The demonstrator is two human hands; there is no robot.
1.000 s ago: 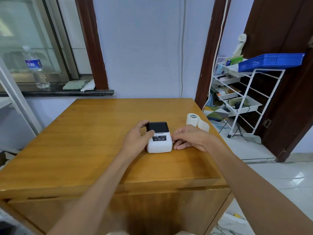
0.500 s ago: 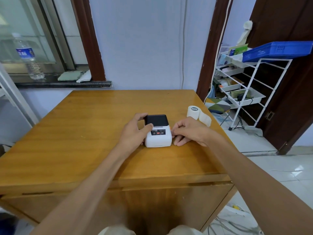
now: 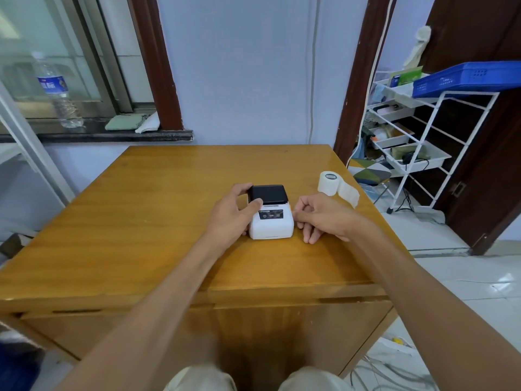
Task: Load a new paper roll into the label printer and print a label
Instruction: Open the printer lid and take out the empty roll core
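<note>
A small white label printer [image 3: 271, 221] with a black lid sits on the wooden table [image 3: 141, 221], lid closed. My left hand [image 3: 229, 214] grips its left side, thumb on the lid's front edge and fingers curled over the lid's back corner. My right hand [image 3: 318, 218] rests against the printer's right side, fingertips touching near an orange tab. A white paper roll [image 3: 329, 183] stands on end to the right, with a loose strip of labels trailing toward the table edge.
A white wire rack [image 3: 417, 142] with a blue tray [image 3: 465, 79] stands right of the table by a dark door. A water bottle [image 3: 57, 94] and a folded cloth [image 3: 125, 121] sit on the window sill at left. Cables lie on the floor at lower right.
My left hand has shifted up so its fingers now curl over the black lid. My right hand stays at the printer's right side. The head camera has shifted slightly.
</note>
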